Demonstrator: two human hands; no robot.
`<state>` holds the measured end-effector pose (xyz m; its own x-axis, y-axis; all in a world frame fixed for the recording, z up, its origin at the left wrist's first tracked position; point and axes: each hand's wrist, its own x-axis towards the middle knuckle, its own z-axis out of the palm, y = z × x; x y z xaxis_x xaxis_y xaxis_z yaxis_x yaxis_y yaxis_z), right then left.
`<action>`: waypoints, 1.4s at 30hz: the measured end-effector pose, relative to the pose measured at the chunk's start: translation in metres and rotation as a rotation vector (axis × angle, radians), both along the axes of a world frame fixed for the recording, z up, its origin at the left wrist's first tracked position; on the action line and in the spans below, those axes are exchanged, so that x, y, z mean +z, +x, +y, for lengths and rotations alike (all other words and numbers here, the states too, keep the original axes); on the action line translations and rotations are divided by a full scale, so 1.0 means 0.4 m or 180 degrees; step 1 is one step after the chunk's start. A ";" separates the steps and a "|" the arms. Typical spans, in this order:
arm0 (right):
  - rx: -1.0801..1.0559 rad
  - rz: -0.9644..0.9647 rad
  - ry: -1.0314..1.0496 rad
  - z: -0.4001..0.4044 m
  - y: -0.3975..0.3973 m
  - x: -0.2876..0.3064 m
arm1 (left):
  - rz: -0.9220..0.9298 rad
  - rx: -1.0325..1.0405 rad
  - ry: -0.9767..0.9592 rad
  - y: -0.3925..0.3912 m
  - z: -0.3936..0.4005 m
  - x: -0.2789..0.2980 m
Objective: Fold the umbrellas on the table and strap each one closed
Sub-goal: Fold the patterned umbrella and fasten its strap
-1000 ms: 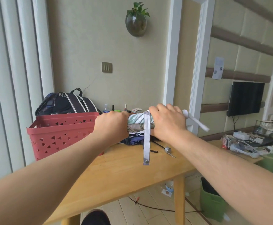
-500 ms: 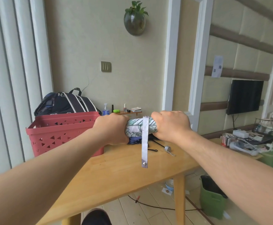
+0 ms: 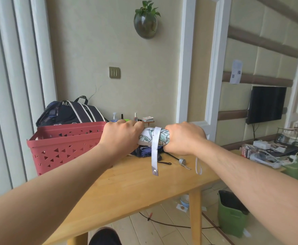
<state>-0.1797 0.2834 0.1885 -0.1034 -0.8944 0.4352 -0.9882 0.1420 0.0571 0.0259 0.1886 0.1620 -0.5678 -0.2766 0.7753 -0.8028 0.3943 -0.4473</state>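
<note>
Left hand and right hand both clenched round the floral umbrella (strap dangling loose)

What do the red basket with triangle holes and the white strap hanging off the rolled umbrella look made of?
The red basket with triangle holes looks like moulded plastic with a matt finish: stiff walls, neatly cut openings. The white strap seems to be a thin woven or fabric tape, since it hangs limp, and it ends in a shiny, probably metal snap.
</note>
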 end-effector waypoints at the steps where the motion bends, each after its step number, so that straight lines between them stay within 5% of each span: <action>1: 0.0005 -0.0034 0.0055 0.002 -0.001 0.000 | -0.0004 0.0009 0.0055 0.001 -0.001 0.000; 9: 0.0095 0.0095 0.0520 0.006 0.013 0.007 | -0.0054 0.0298 0.0586 -0.013 0.031 -0.002; 23: -0.0089 0.0152 -0.0368 -0.037 -0.010 -0.027 | 0.0333 0.0187 0.1321 -0.058 0.062 0.021; 28: 0.0080 0.0040 -0.0158 -0.046 0.006 -0.048 | 0.0102 0.0304 0.1670 -0.042 0.050 0.019; 37: 0.0088 -0.0456 0.0204 -0.014 0.079 -0.028 | -0.0241 0.0240 0.0551 -0.022 0.045 -0.010; 42: 0.0178 -0.0121 0.0093 -0.020 0.066 -0.035 | -0.0148 0.0418 0.0816 -0.028 0.047 -0.015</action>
